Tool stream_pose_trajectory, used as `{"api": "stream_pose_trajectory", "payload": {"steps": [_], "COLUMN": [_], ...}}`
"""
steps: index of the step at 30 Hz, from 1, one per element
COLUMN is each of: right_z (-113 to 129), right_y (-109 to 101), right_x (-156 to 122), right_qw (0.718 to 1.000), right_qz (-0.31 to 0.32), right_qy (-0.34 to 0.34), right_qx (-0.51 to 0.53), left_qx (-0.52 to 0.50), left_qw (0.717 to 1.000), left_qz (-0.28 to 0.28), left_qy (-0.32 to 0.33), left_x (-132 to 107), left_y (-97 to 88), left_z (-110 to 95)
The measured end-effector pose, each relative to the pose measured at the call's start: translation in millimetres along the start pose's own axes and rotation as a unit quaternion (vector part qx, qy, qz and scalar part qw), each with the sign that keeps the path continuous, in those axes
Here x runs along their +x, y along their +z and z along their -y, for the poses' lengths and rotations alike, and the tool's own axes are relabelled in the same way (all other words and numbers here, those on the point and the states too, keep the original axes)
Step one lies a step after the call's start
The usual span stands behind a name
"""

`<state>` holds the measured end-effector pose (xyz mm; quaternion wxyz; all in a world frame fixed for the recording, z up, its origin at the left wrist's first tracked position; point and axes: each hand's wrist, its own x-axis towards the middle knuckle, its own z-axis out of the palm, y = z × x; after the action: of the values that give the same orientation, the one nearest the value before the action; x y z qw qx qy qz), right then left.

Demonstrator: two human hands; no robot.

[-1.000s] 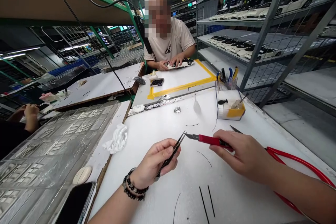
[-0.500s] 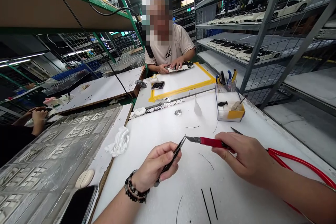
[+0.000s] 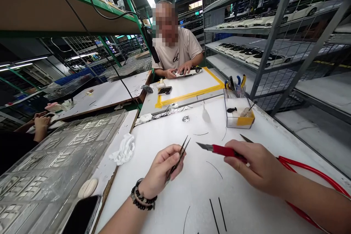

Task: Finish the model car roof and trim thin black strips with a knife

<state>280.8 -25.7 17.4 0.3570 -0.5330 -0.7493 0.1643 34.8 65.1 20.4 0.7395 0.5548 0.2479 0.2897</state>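
Head view: left hand [image 3: 161,170] pinches black tweezers [image 3: 178,159] between thumb and fingers, hand closed round the shaft. The tips point up and away, slightly parted; nothing visible between them, too small to be sure. Right hand [image 3: 259,168] grips a red-handled craft knife [image 3: 219,149] pen-style, fingers closed on the handle, blade aimed left at the tweezer tips with a small gap between them. Both tools are held just above the white bench [image 3: 170,131], probably so the tips can meet over a bare work patch.

A red hose [image 3: 309,170] loops beside the right forearm towards the bench's right edge. Thin black strips [image 3: 218,214] lie near the front edge between the forearms, and curved black slivers [image 3: 214,167] sit under the knife. The clear box [image 3: 239,111] with tools stands well back on the right, out of the working patch. A crumpled white cloth [image 3: 123,148] sits at the left edge, next to a clear plastic tray [image 3: 57,153]. Phone [image 3: 82,215] and a small white oval case [image 3: 87,188] lie at lower left.

Open room lies ahead of the hands, up to the yellow tape [image 3: 189,95] on the next bench. There another person [image 3: 178,49] holds a model car [image 3: 189,70]. Someone else's hands [image 3: 41,122] show far left.
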Motion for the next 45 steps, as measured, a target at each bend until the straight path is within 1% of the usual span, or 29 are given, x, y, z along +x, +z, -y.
{"api": "stream_pose_trajectory", "payload": {"steps": [5, 10, 17, 23, 31, 33, 34, 36, 38, 39, 41, 42, 45], "right_z": [1, 0, 0, 0, 3, 2, 1, -3, -8, -10, -10, -9, -3], "right_y": [2, 2, 4, 3, 6, 7, 6, 1, -6, -9, -13, -14, -9], "right_x": [-1, 0, 2, 1, 0, 0, 1, 5, 9, 10, 12, 12, 8], "right_qw": [0.998, 0.995, 0.995, 0.995, 0.993, 0.994, 0.995, 0.995, 0.989, 0.985, 0.983, 0.983, 0.989], "right_qz": [0.030, 0.038, 0.052, 0.027, 0.002, -0.004, -0.005, -0.007, -0.035, -0.054, -0.077, -0.071, -0.012], "right_qy": [0.009, 0.019, 0.034, 0.032, 0.002, 0.002, 0.019, 0.082, 0.145, 0.161, 0.169, 0.169, 0.147], "right_qx": [-0.063, -0.088, -0.079, -0.085, -0.115, -0.109, -0.096, -0.058, -0.025, -0.015, -0.001, 0.005, 0.011], "left_qx": [0.010, -0.003, -0.039, -0.076, -0.115, -0.126, -0.123, -0.102, -0.093, -0.098, -0.115, -0.118, -0.109], "left_qw": [1.000, 1.000, 0.997, 0.992, 0.985, 0.983, 0.981, 0.972, 0.959, 0.956, 0.960, 0.964, 0.975], "left_qz": [0.002, 0.015, 0.069, 0.099, 0.122, 0.132, 0.151, 0.207, 0.259, 0.268, 0.248, 0.231, 0.188], "left_qy": [-0.006, -0.014, -0.017, -0.030, -0.027, -0.027, -0.028, -0.040, -0.059, -0.066, -0.064, -0.058, -0.044], "left_x": [0, -1, -3, -4, -6, -7, -8, -10, -12, -12, -12, -11, -8], "left_y": [1.2, 2.0, 1.8, 2.9, 3.8, 4.0, 4.6, 6.7, 9.1, 9.9, 10.1, 9.5, 6.5], "left_z": [2, 4, 4, 4, 4, 4, 4, 4, 5, 6, 7, 7, 6]}}
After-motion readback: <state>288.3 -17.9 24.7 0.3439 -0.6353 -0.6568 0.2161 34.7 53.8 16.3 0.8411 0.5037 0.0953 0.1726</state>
